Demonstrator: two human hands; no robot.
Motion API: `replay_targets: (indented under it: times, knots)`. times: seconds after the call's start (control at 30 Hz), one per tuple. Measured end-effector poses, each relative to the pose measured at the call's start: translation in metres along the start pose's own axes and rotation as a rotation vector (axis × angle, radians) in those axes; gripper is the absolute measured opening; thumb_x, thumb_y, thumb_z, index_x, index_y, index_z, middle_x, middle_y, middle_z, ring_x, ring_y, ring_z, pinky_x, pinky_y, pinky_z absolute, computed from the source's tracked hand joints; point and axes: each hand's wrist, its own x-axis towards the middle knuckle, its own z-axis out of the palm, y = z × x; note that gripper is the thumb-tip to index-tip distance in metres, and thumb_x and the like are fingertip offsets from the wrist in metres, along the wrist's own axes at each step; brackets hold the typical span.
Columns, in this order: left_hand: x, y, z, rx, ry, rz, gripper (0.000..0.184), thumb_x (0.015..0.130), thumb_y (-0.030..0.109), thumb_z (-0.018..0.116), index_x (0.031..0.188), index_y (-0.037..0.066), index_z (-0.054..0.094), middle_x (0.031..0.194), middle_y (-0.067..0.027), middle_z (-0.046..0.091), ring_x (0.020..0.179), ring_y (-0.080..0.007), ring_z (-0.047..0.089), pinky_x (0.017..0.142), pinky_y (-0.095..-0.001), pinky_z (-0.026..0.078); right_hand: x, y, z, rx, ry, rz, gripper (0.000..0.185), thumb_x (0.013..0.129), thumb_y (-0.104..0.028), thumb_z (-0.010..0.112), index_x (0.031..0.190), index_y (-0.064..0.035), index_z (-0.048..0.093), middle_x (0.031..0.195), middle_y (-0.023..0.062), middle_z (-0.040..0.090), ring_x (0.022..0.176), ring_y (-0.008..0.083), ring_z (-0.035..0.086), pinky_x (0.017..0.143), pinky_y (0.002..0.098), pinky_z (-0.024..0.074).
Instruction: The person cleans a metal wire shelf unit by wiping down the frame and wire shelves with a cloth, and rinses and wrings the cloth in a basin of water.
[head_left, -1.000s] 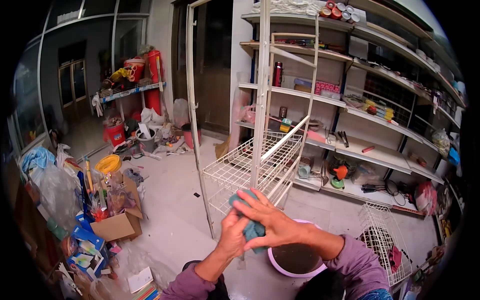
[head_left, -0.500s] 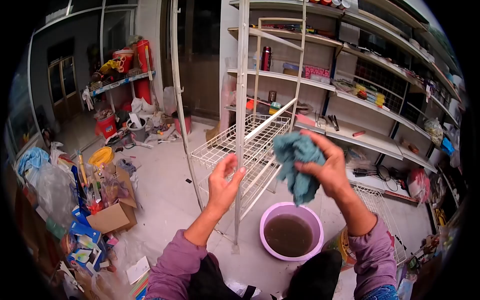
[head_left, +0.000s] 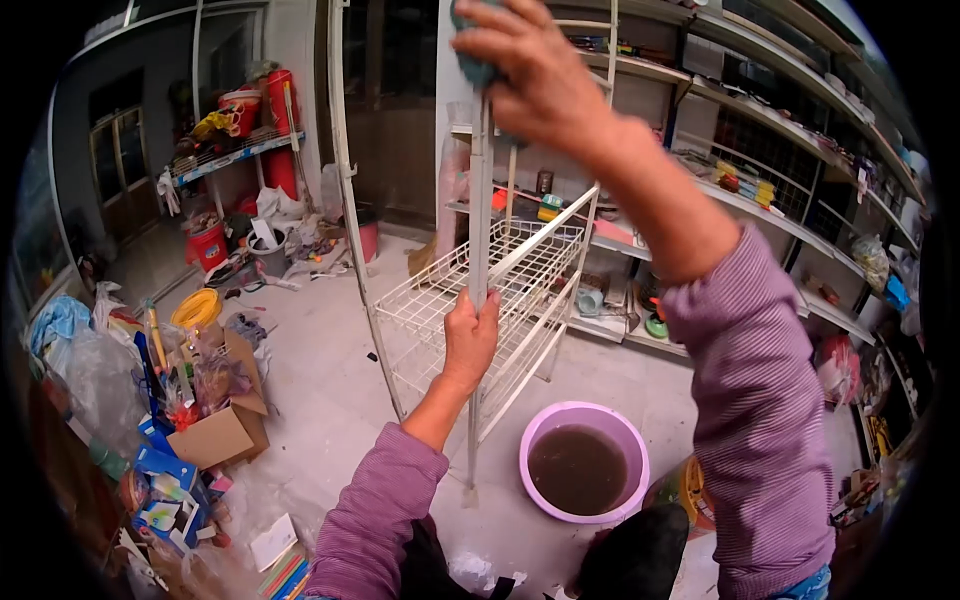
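Note:
A white metal rack [head_left: 481,210] with wire baskets stands in front of me. My left hand [head_left: 468,340] is closed around its near upright post, at about basket height. High up on the same post, my right hand [head_left: 535,75] presses a teal cloth [head_left: 474,66] against the metal, its fingers wrapped over it. Most of the cloth is hidden behind those fingers. On the floor below and to the right sits a purple basin [head_left: 640,465] holding dark, murky water.
Shelving [head_left: 765,205] with many small goods runs along the right side. At the left lie a cardboard box [head_left: 213,438], plastic bags [head_left: 100,370] and a yellow coiled hose [head_left: 197,309]. Red buckets [head_left: 207,244] and a cluttered stand are farther back.
My right hand has risen with the cloth from above the basin to the upper post. My left hand, open beside the post before, now grips it.

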Motion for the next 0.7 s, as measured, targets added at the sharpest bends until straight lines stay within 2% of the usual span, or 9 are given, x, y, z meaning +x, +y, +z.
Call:
replay_targets:
  times: [0.07, 0.23, 0.27, 0.33, 0.53, 0.57, 0.6, 0.67, 0.7]
  knots:
    - [0.003, -0.007, 0.001, 0.017, 0.031, 0.054, 0.015, 0.088, 0.017, 0.054, 0.086, 0.002, 0.053, 0.059, 0.0024, 0.045, 0.052, -0.0046, 0.038, 0.046, -0.0215, 0.032, -0.025, -0.026, 0.004, 0.247, -0.040, 0.035, 0.028, 0.059, 0.004, 0.055, 0.086, -0.0031, 0.059, 0.105, 0.0130, 0.059, 0.118, 0.0331, 0.042, 0.097, 0.0397, 0.0368]
    - [-0.003, -0.006, 0.003, 0.068, 0.060, 0.105, 0.016, 0.087, 0.016, 0.056, 0.086, 0.000, 0.054, 0.057, -0.0001, 0.045, 0.052, -0.0068, 0.039, 0.047, -0.0245, 0.034, -0.049, -0.044, -0.010, 0.369, -0.453, -0.077, 0.029, 0.061, 0.006, 0.051, 0.087, -0.0019, 0.060, 0.106, 0.0130, 0.058, 0.118, 0.0328, 0.042, 0.099, 0.0390, 0.0363]
    - [-0.008, -0.007, 0.004, 0.052, 0.055, 0.111, 0.016, 0.087, 0.016, 0.056, 0.086, 0.000, 0.054, 0.057, -0.0001, 0.045, 0.052, -0.0068, 0.039, 0.047, -0.0245, 0.034, -0.040, -0.032, -0.012, 0.277, -0.418, -0.122, 0.032, 0.060, 0.006, 0.052, 0.090, -0.0031, 0.059, 0.107, 0.0115, 0.057, 0.117, 0.0319, 0.043, 0.100, 0.0376, 0.0362]
    - [-0.004, -0.007, 0.007, 0.075, 0.100, 0.191, 0.015, 0.086, 0.013, 0.056, 0.082, -0.001, 0.052, 0.054, -0.0099, 0.049, 0.046, -0.0174, 0.048, 0.046, -0.0315, 0.038, -0.015, 0.007, -0.012, 0.305, -0.179, -0.176, 0.036, 0.060, 0.005, 0.055, 0.094, -0.0043, 0.059, 0.109, 0.0103, 0.056, 0.117, 0.0304, 0.043, 0.100, 0.0369, 0.0354]
    - [-0.001, -0.012, 0.007, 0.063, 0.089, 0.175, 0.016, 0.086, 0.013, 0.056, 0.078, 0.000, 0.051, 0.052, -0.0093, 0.049, 0.045, -0.0181, 0.050, 0.044, -0.0321, 0.038, 0.105, 0.084, -0.023, -0.130, -0.218, -0.196, 0.032, 0.070, -0.008, 0.056, 0.102, -0.0086, 0.060, 0.118, 0.0089, 0.054, 0.116, 0.0269, 0.044, 0.101, 0.0361, 0.0338]
    - [-0.002, -0.016, 0.007, 0.040, 0.082, 0.175, 0.016, 0.086, 0.013, 0.056, 0.079, 0.000, 0.051, 0.052, -0.0094, 0.049, 0.045, -0.0182, 0.050, 0.044, -0.0320, 0.038, 0.115, 0.079, -0.038, 0.021, -0.264, -0.140, 0.035, 0.063, 0.006, 0.048, 0.096, -0.0032, 0.057, 0.105, 0.0187, 0.054, 0.104, 0.0369, 0.047, 0.090, 0.0423, 0.0395]
    - [-0.003, -0.017, 0.007, 0.015, 0.079, 0.172, 0.016, 0.086, 0.013, 0.056, 0.079, 0.000, 0.051, 0.052, -0.0095, 0.049, 0.045, -0.0183, 0.050, 0.044, -0.0318, 0.038, 0.124, 0.085, -0.038, -0.066, -0.260, -0.239, 0.030, 0.064, 0.004, 0.047, 0.090, -0.0040, 0.059, 0.092, 0.0159, 0.058, 0.092, 0.0302, 0.055, 0.080, 0.0390, 0.0446]
    - [-0.004, -0.014, 0.006, 0.025, 0.084, 0.167, 0.016, 0.086, 0.014, 0.056, 0.079, 0.000, 0.051, 0.052, -0.0098, 0.049, 0.044, -0.0186, 0.050, 0.043, -0.0319, 0.038, 0.096, 0.106, 0.003, -0.094, 0.039, -0.101, 0.035, 0.073, -0.010, 0.055, 0.107, -0.0098, 0.060, 0.125, 0.0089, 0.050, 0.120, 0.0294, 0.040, 0.103, 0.0367, 0.0315]
    - [-0.002, -0.013, 0.006, 0.045, 0.087, 0.170, 0.016, 0.086, 0.014, 0.056, 0.078, 0.000, 0.052, 0.051, -0.0100, 0.049, 0.044, -0.0188, 0.050, 0.043, -0.0321, 0.038, 0.079, 0.091, 0.002, -0.027, -0.016, 0.028, 0.039, 0.072, -0.008, 0.056, 0.111, -0.0111, 0.059, 0.130, 0.0100, 0.046, 0.124, 0.0323, 0.036, 0.105, 0.0385, 0.0285]
